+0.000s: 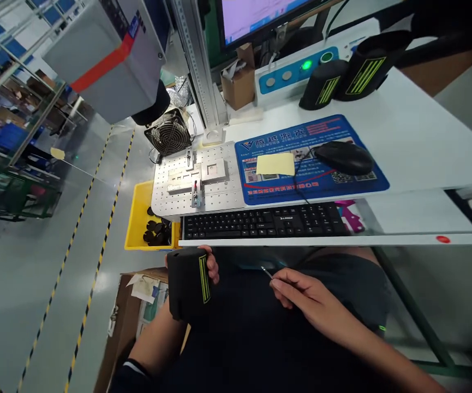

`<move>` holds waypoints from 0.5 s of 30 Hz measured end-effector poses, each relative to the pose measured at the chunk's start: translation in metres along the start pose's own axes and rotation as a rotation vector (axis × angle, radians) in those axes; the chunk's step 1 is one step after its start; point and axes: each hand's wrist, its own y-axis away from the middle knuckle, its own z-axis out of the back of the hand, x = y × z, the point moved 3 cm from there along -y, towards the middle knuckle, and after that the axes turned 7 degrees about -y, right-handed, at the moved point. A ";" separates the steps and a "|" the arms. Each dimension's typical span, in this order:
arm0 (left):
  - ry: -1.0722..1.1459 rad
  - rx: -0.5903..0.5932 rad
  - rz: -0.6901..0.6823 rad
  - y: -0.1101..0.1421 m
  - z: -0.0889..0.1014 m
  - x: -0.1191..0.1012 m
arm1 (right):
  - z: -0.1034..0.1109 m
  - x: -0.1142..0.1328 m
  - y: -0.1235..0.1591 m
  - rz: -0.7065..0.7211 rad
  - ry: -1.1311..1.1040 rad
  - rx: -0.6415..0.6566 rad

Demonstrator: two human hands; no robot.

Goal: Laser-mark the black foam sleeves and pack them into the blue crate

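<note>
My left hand (pixel 211 266) is closed around a black rounded case (pixel 187 284) with a yellow-green striped label. The case is upright in front of my lap, and most of the fingers are hidden behind it. To its right, my right hand (pixel 297 292) pinches a thin pointed metal tool (pixel 266 271) between thumb and fingers. Its tip points up and left, apart from the case; the rest of the tool is hidden in the grip. Two similar black cases, a shorter one (pixel 324 84) and a taller one (pixel 364 68), stand at the back of the table.
The keyboard tray (pixel 260 242) lies just beyond my hands, holding a black keyboard (pixel 260 222). Above are a perforated metal plate (pixel 223 191), a mouse pad (pixel 321 188) and a mouse (pixel 344 157). A yellow bin (pixel 137 218) with black parts and a cardboard box (pixel 123 311) stand left.
</note>
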 end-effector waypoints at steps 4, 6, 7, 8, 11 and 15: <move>0.067 -0.091 0.000 0.007 0.005 -0.001 | 0.000 0.006 -0.002 0.009 -0.005 -0.004; 0.093 -0.064 0.010 0.010 0.004 -0.002 | 0.000 0.007 -0.001 0.005 -0.006 0.001; 0.106 -0.041 0.010 0.011 0.003 -0.003 | 0.000 0.008 -0.001 -0.004 0.000 0.005; 0.121 -0.012 0.003 0.011 0.001 -0.003 | 0.000 0.008 0.000 -0.014 0.013 0.010; 0.157 0.107 -0.043 0.006 -0.009 -0.008 | 0.000 0.015 0.003 -0.024 0.057 0.022; 0.034 0.197 0.004 -0.001 -0.024 -0.023 | -0.004 0.036 0.009 0.068 0.049 0.067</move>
